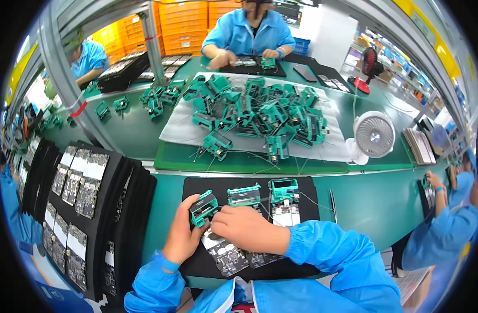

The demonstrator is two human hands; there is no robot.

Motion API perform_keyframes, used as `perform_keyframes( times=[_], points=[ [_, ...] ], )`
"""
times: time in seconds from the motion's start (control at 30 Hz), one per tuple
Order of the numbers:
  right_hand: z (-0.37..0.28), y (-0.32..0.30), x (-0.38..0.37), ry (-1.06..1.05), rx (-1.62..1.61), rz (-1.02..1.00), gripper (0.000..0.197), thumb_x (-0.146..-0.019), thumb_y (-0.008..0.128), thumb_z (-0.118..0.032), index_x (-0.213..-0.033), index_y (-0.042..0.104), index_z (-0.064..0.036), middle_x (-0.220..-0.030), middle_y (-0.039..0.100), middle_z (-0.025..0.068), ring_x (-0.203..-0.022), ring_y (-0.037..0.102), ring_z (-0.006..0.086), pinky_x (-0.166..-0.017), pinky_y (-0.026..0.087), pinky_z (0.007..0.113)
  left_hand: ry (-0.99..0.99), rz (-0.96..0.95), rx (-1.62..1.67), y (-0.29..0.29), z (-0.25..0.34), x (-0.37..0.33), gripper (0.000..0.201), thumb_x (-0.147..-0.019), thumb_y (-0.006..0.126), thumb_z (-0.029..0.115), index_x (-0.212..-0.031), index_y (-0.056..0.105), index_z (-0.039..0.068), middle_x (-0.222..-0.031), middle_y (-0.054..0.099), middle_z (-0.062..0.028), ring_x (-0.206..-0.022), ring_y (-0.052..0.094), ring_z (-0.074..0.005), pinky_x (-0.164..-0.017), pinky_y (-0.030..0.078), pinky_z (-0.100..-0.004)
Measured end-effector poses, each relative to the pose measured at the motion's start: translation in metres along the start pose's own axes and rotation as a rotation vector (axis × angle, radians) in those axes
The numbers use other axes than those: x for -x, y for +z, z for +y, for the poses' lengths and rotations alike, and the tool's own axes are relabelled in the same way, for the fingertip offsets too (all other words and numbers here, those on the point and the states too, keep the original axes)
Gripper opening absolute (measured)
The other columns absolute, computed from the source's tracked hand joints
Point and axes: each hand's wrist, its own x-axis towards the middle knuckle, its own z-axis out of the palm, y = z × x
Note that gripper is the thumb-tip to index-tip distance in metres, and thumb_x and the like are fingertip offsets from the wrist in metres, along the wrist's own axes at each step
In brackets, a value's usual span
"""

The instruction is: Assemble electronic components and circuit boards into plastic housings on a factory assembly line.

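Observation:
My left hand [180, 239] grips a green plastic housing [203, 207] with a dark insert, thumb and fingers on its sides. My right hand [249, 228] is curled close beside it, its fingertips pressed together low by the housing; what they hold, if anything, is hidden. Under both hands lies a black foam mat [194, 186] with several circuit boards [228, 259] on it. Along the mat's far edge stand a second green housing [244, 196] and a third housing [284, 191], the third joined to a board with a white label [286, 215].
A heap of green housings [254, 112] with loose wires covers a white sheet [176, 130] ahead. Stacked black trays [111, 208] of boards stand left. A white fan [374, 134] and thin tweezers-like tool [333, 205] are right. A co-worker [249, 34] sits opposite.

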Motion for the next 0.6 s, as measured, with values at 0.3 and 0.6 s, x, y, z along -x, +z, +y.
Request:
perform_keyframes(
  times=[0.3,0.6],
  points=[
    [-0.012,-0.109,0.155,0.819,-0.307,0.108,0.052,-0.085,0.077,-0.018,-0.132,0.057,-0.0096,-0.109,0.07,0.0151,-0.096,0.069,0.0325,-0.083,0.055,0.039,0.001,-0.057,-0.204,-0.011,-0.016,-0.003,0.084,-0.084,0.077,0.021,-0.15,0.029,-0.002,-0.146,0.045,-0.0232,-0.14,0.037,-0.041,-0.118,0.023,-0.0495],
    [-0.039,-0.073,0.214,0.854,0.463,0.173,0.059,-0.075,0.079,-0.021,-0.128,0.059,-0.005,-0.131,0.053,0.0154,-0.116,0.048,0.0384,-0.097,0.037,0.05,-0.082,-0.116,-0.258,-0.01,-0.021,-0.003,0.095,-0.092,0.068,0.038,-0.156,0.015,-0.008,-0.16,0.024,-0.0302,-0.151,0.019,-0.0424,-0.123,0.013,-0.0481]
  ],
)
